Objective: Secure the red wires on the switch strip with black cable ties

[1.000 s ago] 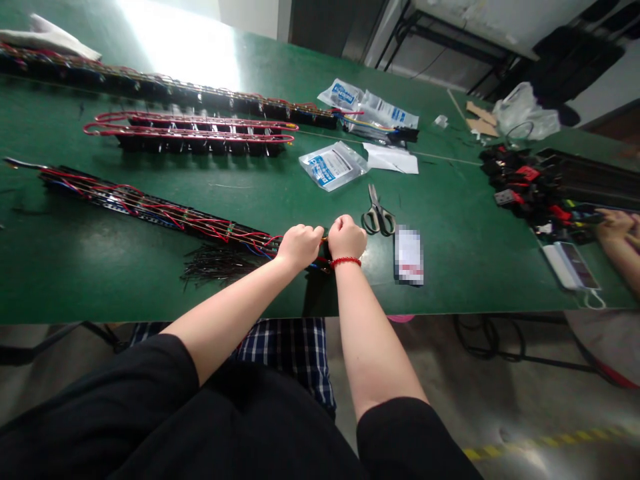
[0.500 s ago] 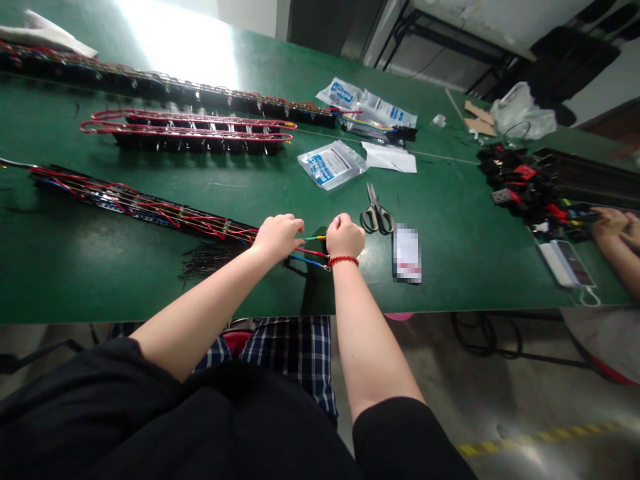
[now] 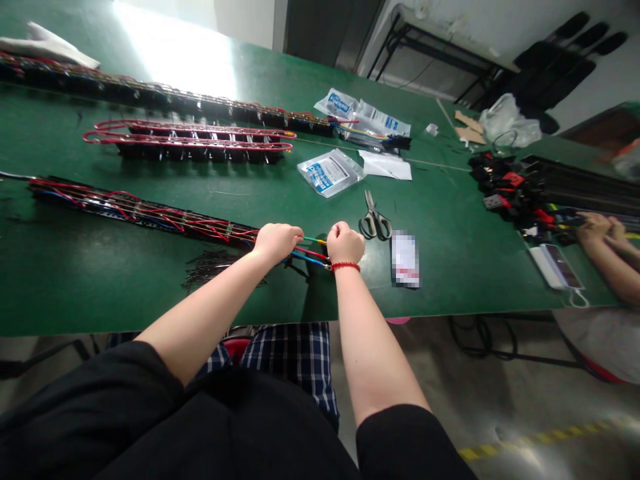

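A long black wiring strip with red, blue and other wires lies along the near side of the table. My left hand is closed around the wires at its right end. From there a green wire, a red wire and a blue wire stretch to the right. My right hand, a red bead bracelet at its wrist, is a fist at their ends; the green wire runs up to it. Its fingertips are hidden. The blue wire's metal ring terminal shows beside the wrist.
Black cable ties lie below the strip. Scissors and a phone-like flat item are to the right. Behind are a red wire loop, another long harness and plastic bags. A co-worker's hands work at far right.
My left thumb and forefinger, slightly apart before, are now together over the wires. My right fist has barely moved. The whole view has shifted slightly.
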Available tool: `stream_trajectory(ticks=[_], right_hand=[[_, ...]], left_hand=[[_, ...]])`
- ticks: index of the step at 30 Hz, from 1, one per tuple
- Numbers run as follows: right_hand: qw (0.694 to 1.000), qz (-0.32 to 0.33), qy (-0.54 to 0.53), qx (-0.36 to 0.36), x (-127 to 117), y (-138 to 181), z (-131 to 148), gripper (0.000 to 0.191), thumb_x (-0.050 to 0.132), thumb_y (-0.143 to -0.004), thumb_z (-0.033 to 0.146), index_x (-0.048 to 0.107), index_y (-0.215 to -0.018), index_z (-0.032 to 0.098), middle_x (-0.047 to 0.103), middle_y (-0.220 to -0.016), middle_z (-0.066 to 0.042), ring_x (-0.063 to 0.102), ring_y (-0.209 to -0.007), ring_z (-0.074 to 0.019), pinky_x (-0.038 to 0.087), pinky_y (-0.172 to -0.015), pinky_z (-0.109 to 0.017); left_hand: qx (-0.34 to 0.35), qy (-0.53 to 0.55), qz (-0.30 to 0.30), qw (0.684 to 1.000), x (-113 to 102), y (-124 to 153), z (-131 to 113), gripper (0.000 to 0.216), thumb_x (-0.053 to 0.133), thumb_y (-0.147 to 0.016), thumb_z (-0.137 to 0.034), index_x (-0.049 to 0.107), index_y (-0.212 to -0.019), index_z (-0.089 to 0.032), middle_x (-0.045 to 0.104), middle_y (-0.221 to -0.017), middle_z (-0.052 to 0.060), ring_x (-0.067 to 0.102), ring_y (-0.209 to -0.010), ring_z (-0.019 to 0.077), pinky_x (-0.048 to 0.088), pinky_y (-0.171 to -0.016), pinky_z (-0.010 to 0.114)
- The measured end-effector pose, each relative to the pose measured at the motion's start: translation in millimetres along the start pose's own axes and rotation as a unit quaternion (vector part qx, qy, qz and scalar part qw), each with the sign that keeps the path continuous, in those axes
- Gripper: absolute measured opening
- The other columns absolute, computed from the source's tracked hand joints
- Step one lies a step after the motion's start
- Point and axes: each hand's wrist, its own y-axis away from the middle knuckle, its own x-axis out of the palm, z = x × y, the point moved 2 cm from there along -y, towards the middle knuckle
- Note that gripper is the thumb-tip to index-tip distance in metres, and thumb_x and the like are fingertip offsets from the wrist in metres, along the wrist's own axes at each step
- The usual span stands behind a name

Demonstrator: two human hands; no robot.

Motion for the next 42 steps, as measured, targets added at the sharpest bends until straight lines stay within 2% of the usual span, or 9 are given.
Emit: stream_trajectory(ticks=[3, 8, 12, 19, 26, 32, 42], right_hand=[[0.999, 0.036, -0.011, -0.026, -3.5, -1.8, -2.4, 0.032, 0.044, -0.098, 0.033, 0.074, -0.096, 0.022, 0.078, -0.091, -0.007, 0.067, -0.087, -0.0205, 0.038, -0.086, -0.032], [0.981, 0.158, -0.068, -0.085, -16.8, -5.7, -7.5, 0.031, 0.055, -0.093, 0.051, 0.078, -0.089, 0.030, 0.079, -0.092, 0.001, 0.067, -0.096, -0.0191, 0.039, -0.087, -0.030], [0.963, 0.221, -0.109, -0.112, -25.3, -5.6, -8.0, 0.020, 0.069, -0.084, 0.046, 0.079, -0.090, 0.031, 0.080, -0.091, 0.004, 0.068, -0.095, -0.0165, 0.041, -0.087, -0.027], [0.969, 0.205, -0.089, -0.104, -23.9, -4.6, -6.0, 0.018, 0.070, -0.082, 0.045, 0.080, -0.088, 0.031, 0.080, -0.092, 0.004, 0.068, -0.094, -0.0165, 0.041, -0.087, -0.028], [0.969, 0.197, -0.097, -0.109, -22.8, -6.2, -8.9, 0.015, 0.071, -0.081, 0.043, 0.080, -0.085, 0.031, 0.080, -0.088, 0.004, 0.069, -0.093, -0.0174, 0.039, -0.094, -0.033], [0.958, 0.223, -0.130, -0.123, -29.4, -6.1, -8.0, 0.017, 0.070, -0.083, 0.040, 0.081, -0.094, 0.032, 0.080, -0.089, 0.004, 0.070, -0.098, -0.0196, 0.035, -0.105, -0.039], [0.945, 0.262, -0.152, -0.121, -27.6, -3.0, -14.1, 0.023, 0.066, -0.085, 0.040, 0.081, -0.096, 0.027, 0.080, -0.088, 0.003, 0.069, -0.084, -0.0143, 0.047, -0.088, -0.027]], left_hand=[[0.025, 0.001, -0.010, 1.000, 1.5, 0.4, 1.5, 0.030, 0.051, -0.097, -0.032, 0.079, -0.105, -0.028, 0.079, -0.106, 0.006, 0.072, -0.099, 0.0239, 0.049, -0.086, 0.033], [0.054, 0.004, -0.020, 0.998, 4.5, 0.8, 3.9, 0.031, 0.050, -0.099, -0.034, 0.078, -0.107, -0.026, 0.079, -0.105, 0.007, 0.072, -0.099, 0.0237, 0.048, -0.091, 0.035], [0.062, 0.030, -0.025, 0.997, 3.6, 0.1, 8.3, 0.029, 0.051, -0.098, -0.033, 0.079, -0.101, -0.024, 0.078, -0.105, 0.008, 0.069, -0.100, 0.0234, 0.048, -0.095, 0.035], [0.104, 0.100, -0.061, 0.988, -9.6, 12.9, 31.5, 0.026, 0.055, -0.091, -0.022, 0.076, -0.106, -0.021, 0.074, -0.113, 0.007, 0.064, -0.111, 0.0223, 0.047, -0.105, 0.035], [0.077, 0.096, -0.041, 0.992, -15.8, 26.4, 43.5, 0.024, 0.058, -0.094, -0.030, 0.075, -0.107, -0.023, 0.073, -0.112, 0.006, 0.066, -0.105, 0.0215, 0.050, -0.099, 0.032], [0.041, 0.075, -0.019, 0.996, -13.9, 22.3, 41.0, 0.023, 0.059, -0.093, -0.032, 0.075, -0.109, -0.025, 0.075, -0.111, 0.005, 0.067, -0.106, 0.0224, 0.049, -0.097, 0.032], [0.034, 0.053, 0.013, 0.998, -15.1, 21.3, 39.3, 0.027, 0.055, -0.096, -0.036, 0.073, -0.114, -0.030, 0.075, -0.118, 0.004, 0.066, -0.113, 0.0237, 0.046, -0.099, 0.034]])
